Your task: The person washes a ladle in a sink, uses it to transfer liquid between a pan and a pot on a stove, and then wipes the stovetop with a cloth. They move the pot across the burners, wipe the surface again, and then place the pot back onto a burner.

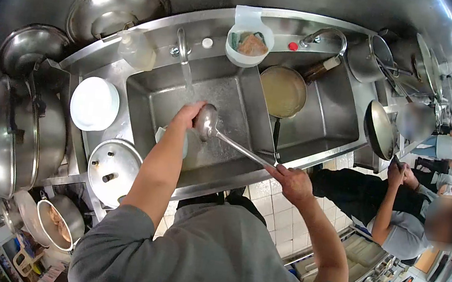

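Note:
A long-handled steel ladle lies slantwise over the left sink basin. My right hand is closed around the end of its handle, above the sink's front edge. At the other end, my left hand grips the ladle's bowl, its fingers partly hidden behind the metal. Water runs from the left faucet just beyond my left hand. Under my left forearm a pale, translucent container sits in the basin, partly covered by the arm.
The right basin holds a pan of cloudy liquid. A white tub with scrubbing pads stands on the back ledge. White plates and a round lid are on the left. At right, a co-worker holds a wok.

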Tool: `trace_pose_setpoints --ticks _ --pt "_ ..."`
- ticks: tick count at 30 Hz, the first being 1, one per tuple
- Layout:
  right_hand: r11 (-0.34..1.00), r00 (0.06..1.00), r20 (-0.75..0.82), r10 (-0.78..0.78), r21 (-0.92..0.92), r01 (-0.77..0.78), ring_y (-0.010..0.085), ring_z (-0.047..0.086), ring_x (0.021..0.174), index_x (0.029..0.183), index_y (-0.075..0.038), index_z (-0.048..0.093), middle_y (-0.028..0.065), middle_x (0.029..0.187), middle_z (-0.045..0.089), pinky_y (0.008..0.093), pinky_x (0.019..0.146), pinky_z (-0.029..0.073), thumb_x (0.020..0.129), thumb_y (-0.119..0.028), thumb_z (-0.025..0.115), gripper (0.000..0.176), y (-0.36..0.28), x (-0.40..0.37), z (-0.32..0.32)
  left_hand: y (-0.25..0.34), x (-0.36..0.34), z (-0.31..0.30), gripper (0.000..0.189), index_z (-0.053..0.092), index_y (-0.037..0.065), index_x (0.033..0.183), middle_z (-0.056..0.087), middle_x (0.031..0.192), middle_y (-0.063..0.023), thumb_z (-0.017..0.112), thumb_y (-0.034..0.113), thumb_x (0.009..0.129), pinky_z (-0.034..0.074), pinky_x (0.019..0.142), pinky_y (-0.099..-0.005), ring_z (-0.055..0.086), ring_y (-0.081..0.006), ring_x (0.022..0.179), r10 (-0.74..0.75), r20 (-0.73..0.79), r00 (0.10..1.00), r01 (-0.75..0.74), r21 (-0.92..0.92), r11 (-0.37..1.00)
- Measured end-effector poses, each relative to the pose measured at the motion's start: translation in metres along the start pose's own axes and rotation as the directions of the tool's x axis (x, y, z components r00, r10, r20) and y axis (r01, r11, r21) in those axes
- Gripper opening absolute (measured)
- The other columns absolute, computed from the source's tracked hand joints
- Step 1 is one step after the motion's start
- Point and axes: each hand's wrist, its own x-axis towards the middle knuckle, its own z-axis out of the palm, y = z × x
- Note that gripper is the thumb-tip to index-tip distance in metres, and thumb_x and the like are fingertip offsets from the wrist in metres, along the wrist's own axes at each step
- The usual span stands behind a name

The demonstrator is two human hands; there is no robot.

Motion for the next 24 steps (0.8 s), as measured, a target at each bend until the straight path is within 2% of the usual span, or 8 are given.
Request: trace_pose_setpoints --ticks 4,8,11,12,14,19,21,24 --pt "1.0 0.999 0.051 -0.004 -0.005 0.005 0.0248 0.071 0.083 0.153 -0.04 0.035 0.0061 0.114 0.064 0.0404 0.063 0.061 0.091 -0.011 0.058 0.072 0.001 0.001 -0.012 -0.011 0.013 0.0 0.038 0.063 0.01 0.115 0.064 0.096 -0.0086 0.074 0.032 0.088 0.054 0.07 -0.0461 0.063 -0.0217 0.081 -0.038 0.258 0.966 -0.003 0.157 0.988" --pt "0.996 0.993 0.071 0.09 0.006 -0.09 0.0313 0.071 0.087 0.153 -0.031 0.039 0.0143 0.115 0.065 0.0443 0.072 0.061 0.092 -0.009 0.056 0.067 -0.03 0.026 -0.008 -0.037 0.012 0.0 0.031 0.059 0.002 0.114 0.059 0.086 -0.0089 0.064 0.007 0.084 0.047 0.055 -0.0367 0.061 -0.0231 0.07 0.224 0.089 0.97 -0.241 0.321 0.916" --pt "0.871 0.958 0.159 0.237 0.403 -0.282 0.0401 0.07 0.092 0.146 -0.005 0.042 0.0228 0.098 0.068 0.0533 0.082 0.056 0.085 -0.01 0.063 0.065 -0.042 0.054 0.021 -0.059 0.029 -0.008 0.03 0.055 -0.005 0.117 0.062 0.096 -0.0139 0.059 0.002 0.088 0.054 0.06 -0.0386 0.065 -0.0251 0.079 0.376 -0.152 0.914 -0.347 0.187 0.919" --pt "0.839 0.993 0.117 0.032 0.537 -0.091 0.0312 0.07 0.089 0.13 -0.003 0.053 0.02 0.099 0.068 0.0422 0.074 0.056 0.082 -0.01 0.066 0.05 -0.041 0.066 0.025 -0.065 0.034 -0.007 0.03 0.055 -0.005 0.117 0.062 0.096 -0.0139 0.059 0.002 0.088 0.054 0.06 -0.0386 0.065 -0.0251 0.079 0.38 -0.178 0.907 -0.352 0.173 0.92" --pt "0.099 0.915 0.387 -0.11 0.921 -0.377 0.0175 0.065 0.066 0.117 -0.003 0.056 0.0088 0.081 0.063 0.0324 0.056 0.051 0.082 -0.01 0.068 0.037 -0.061 0.081 0.003 -0.078 0.04 0.004 0.031 0.05 -0.002 0.127 0.064 0.109 -0.0203 0.048 0.005 0.097 0.064 0.068 -0.044 0.069 -0.0306 0.078 0.114 -0.167 0.979 -0.187 -0.529 0.827" --pt "0.105 0.949 0.314 0.028 0.943 -0.315 0.0098 0.055 0.054 0.115 -0.003 0.056 0.0013 0.072 0.056 0.0283 0.046 0.044 0.084 -0.009 0.065 0.033 -0.091 0.094 -0.004 -0.085 0.035 0.022 0.025 0.053 -0.009 0.117 0.067 0.101 -0.019 0.045 0.007 0.1 0.065 0.072 -0.0428 0.07 -0.0291 0.08 0.051 -0.1 0.994 -0.103 -0.63 0.77" --pt "0.405 0.959 0.26 0.109 0.87 -0.282 0.0314 0.068 0.085 0.127 -0.001 0.054 0.0177 0.095 0.068 0.0411 0.079 0.053 0.082 -0.013 0.062 0.047 -0.095 0.089 -0.013 -0.081 0.039 0.02 0.025 0.055 -0.01 0.114 0.068 0.099 -0.0184 0.044 0.008 0.1 0.065 0.071 -0.0417 0.071 -0.0289 0.08 0.034 -0.107 0.994 -0.093 -0.622 0.777" --pt "0.487 0.968 0.189 0.165 0.838 -0.247 0.0424 0.066 0.106 0.134 -0.002 0.05 0.0241 0.112 0.068 0.0452 0.095 0.049 0.083 -0.015 0.062 0.055 -0.102 0.077 -0.028 -0.062 0.032 0.01 0.022 0.059 -0.008 0.108 0.068 0.1 -0.0192 0.047 0.009 0.101 0.064 0.069 -0.0399 0.072 -0.0283 0.081 0.063 -0.073 0.995 -0.092 -0.524 0.847"
